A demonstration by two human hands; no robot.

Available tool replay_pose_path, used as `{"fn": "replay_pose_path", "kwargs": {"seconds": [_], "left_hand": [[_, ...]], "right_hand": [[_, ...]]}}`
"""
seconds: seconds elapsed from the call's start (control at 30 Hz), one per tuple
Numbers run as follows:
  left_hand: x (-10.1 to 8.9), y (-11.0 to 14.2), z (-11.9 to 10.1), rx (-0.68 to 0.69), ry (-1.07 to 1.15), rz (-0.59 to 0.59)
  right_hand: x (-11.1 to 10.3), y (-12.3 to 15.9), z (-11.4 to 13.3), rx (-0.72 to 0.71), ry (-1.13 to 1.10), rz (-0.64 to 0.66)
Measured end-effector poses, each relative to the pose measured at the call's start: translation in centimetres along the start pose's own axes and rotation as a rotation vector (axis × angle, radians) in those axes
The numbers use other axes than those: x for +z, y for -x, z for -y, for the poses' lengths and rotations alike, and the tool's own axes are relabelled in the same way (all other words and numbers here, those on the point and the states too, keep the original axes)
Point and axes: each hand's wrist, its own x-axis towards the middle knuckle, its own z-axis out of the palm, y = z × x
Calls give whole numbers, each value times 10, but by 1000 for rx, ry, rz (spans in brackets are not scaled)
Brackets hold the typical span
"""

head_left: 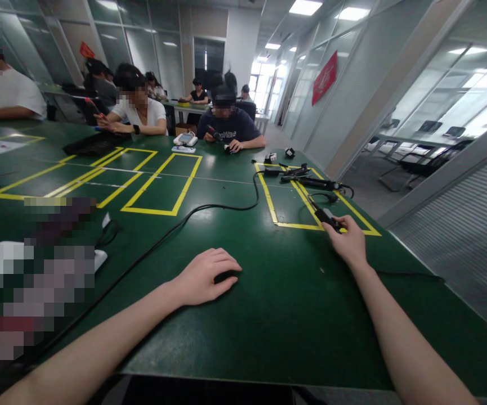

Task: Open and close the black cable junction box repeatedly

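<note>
1. Nearest, left of centre: I see the left hand (207, 275) palm down on the green table (268, 332), fingers together and bent. Dark patch between thumb and fingers; from my end I cannot tell whether it is an object or shadow.
2. To the right, a little farther: right hand (351, 242), grip narrow, holding a black device (326, 218) between thumb and fingers.
3. I place the device at the near side of the right tape frame (296, 226).
4. Black cable (192, 211) curves from near left to the frame's far left corner.
5. Beyond the device, black gear (319, 184) lies inside and across the frame.
6. Far side: white device (185, 139) near a seated co-worker (231, 125), who holds a dark tool (214, 133).
7. Farthest right: red banner (325, 79).
</note>
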Motion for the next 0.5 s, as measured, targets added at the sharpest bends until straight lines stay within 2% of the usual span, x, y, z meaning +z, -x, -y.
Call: {"fn": "replay_pose_path", "kwargs": {"seconds": [0.1,0.27,0.5], "left_hand": [[1,1,0,13,-4,24],[1,1,-1,13,5,32],[1,1,0,6,2,21]], "right_hand": [[2,-2,-18,14,171,80],[5,-9,-40,-11,300,55],[4,-13,-49,64,357,96]]}}
